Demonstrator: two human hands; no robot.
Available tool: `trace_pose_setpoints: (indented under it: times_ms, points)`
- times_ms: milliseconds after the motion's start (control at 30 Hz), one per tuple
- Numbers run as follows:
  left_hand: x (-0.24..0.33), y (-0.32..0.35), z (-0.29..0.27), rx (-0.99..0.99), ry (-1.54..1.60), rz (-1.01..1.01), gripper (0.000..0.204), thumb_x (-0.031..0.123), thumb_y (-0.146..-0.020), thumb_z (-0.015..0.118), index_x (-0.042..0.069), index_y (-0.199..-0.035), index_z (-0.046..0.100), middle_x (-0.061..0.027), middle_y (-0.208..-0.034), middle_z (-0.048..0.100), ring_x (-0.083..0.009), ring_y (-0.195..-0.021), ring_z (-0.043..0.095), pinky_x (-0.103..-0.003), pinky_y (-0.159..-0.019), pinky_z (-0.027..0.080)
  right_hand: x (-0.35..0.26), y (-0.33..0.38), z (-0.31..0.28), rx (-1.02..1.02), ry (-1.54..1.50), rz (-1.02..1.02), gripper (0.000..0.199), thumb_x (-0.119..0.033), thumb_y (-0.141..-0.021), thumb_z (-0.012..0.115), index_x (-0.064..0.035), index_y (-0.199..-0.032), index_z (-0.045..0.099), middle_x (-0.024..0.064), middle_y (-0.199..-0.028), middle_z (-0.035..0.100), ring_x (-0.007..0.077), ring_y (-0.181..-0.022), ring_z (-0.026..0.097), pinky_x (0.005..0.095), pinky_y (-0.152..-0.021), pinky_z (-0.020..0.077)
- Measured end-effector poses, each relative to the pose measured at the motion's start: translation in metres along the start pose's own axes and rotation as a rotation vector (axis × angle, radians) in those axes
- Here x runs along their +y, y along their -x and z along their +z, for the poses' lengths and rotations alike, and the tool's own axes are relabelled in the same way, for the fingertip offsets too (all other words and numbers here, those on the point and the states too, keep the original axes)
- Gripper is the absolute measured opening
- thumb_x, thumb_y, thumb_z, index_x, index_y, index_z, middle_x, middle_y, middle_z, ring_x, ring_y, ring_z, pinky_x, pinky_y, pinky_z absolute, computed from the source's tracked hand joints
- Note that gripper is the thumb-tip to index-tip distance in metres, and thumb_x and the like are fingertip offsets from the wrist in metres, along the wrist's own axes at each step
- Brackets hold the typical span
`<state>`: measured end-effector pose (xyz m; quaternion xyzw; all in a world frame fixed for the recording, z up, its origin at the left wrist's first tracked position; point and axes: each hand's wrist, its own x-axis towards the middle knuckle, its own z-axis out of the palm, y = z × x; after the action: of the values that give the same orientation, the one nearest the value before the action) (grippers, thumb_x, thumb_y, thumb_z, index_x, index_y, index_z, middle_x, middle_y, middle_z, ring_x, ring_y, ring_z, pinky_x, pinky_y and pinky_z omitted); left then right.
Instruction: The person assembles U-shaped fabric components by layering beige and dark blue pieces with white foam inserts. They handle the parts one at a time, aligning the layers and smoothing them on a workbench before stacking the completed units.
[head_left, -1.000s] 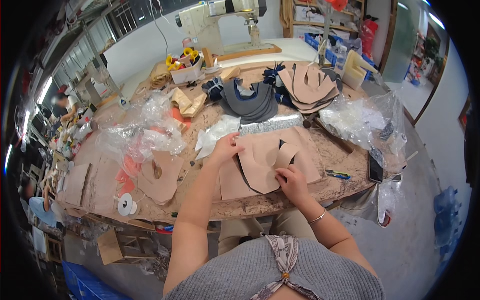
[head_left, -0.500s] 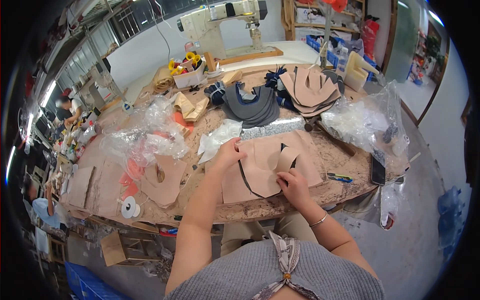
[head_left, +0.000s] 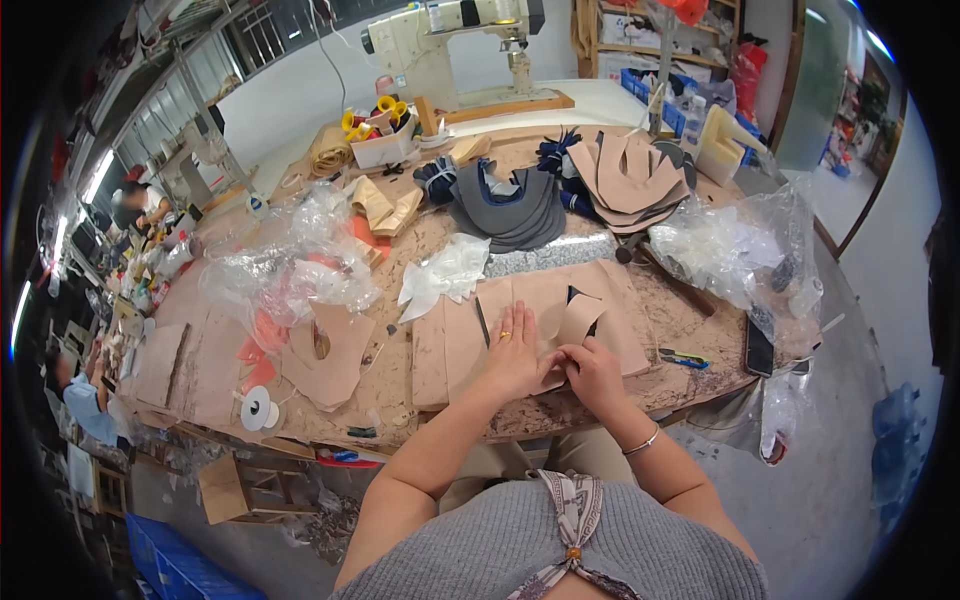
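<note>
A tan U-shaped shoe upper (head_left: pixel 577 322) with a dark edge lies before me on a flat tan sheet (head_left: pixel 622 290); one arm of it curls upward. My left hand (head_left: pixel 515 350) rests flat on the upper, fingers stretched out and holding nothing, its thumb close to the other hand. My right hand (head_left: pixel 592 372) is closed, pinching the upper's near edge below the curled arm. The exact fingertip contact is partly hidden. Just beyond the sheet lies crumpled white paper (head_left: pixel 445 275).
Stacked grey uppers (head_left: pixel 508 215) and tan uppers (head_left: pixel 640 185) lie at the back. A hammer (head_left: pixel 675 275), a blue-green cutter (head_left: pixel 684 358) and a phone (head_left: pixel 758 345) are at right. Clear plastic bags (head_left: pixel 290 260), a thread spool (head_left: pixel 259 408) and another cut piece (head_left: pixel 325 360) are at left.
My left hand has let go of the upper's far left edge and moved right and nearer, flattening on it beside the right hand. The right hand keeps its pinch at the near edge.
</note>
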<state>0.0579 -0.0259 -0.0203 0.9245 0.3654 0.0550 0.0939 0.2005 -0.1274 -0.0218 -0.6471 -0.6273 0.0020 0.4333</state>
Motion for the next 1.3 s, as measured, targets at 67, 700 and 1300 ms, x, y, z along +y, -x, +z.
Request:
trace_pose_setpoints:
  times_ms: [67, 700, 1300]
  points:
    - [-0.005, -0.005, 0.001, 0.006, 0.017, -0.032, 0.091, 0.056, -0.092, 0.043, -0.009, -0.146, 0.010, -0.0254, -0.155, 0.011, -0.0374, -0.145, 0.008, -0.046, -0.117, 0.008, 0.000, -0.002, 0.000, -0.004, -0.001, -0.002, 0.014, -0.008, -0.075, 0.069, -0.0071, -0.089, 0.068, 0.0107, -0.075, 0.056, 0.0301, -0.068, 0.059, 0.0399, -0.061, 0.0488]
    - [0.001, -0.033, 0.011, 0.415, 0.038, 0.058, 0.078, 0.047, -0.093, 0.046, -0.011, -0.141, 0.027, -0.0277, -0.152, 0.019, -0.0438, -0.142, 0.015, -0.053, -0.114, 0.012, 0.007, -0.006, 0.009, -0.059, 0.034, 0.041, 0.017, -0.010, -0.074, 0.070, -0.0080, -0.091, 0.069, 0.0140, -0.078, 0.058, 0.0332, -0.073, 0.060, 0.0404, -0.065, 0.0499]
    - [0.042, 0.031, 0.010, 0.173, -0.098, 0.201, 0.092, 0.072, -0.082, 0.042, 0.005, -0.145, 0.033, -0.0110, -0.152, 0.030, -0.0341, -0.142, 0.022, -0.059, -0.111, 0.014, 0.086, -0.088, -0.006, -0.143, -0.311, 0.417, 0.047, -0.003, -0.070, 0.074, -0.0015, -0.116, 0.061, 0.0080, -0.076, 0.069, 0.0132, -0.069, 0.065, 0.0261, -0.066, 0.0506]
